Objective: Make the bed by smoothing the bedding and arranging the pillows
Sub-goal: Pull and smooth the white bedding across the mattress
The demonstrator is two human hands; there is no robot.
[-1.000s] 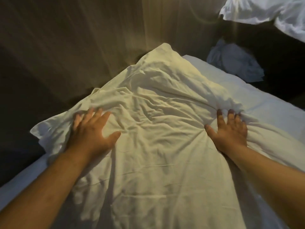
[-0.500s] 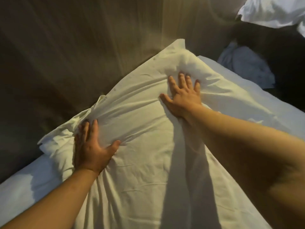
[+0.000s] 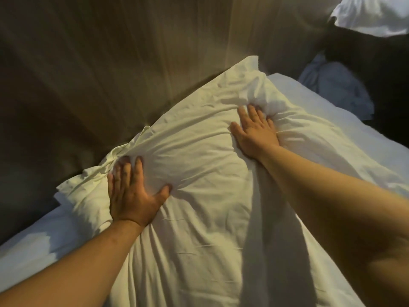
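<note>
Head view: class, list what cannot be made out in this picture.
Pillow: near end cut off by the bottom edge, head view.
Right hand: outer fingertips sunk in pillow folds.
Bluish cloth, far right: too dim to identify.
White bedding, top right: cut off by the corner.

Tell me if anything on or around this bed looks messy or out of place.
The pillow under the left hand and right hand is creased, its case bunched at the left end. A crumpled bluish cloth lies off the bed, to its right.
</note>
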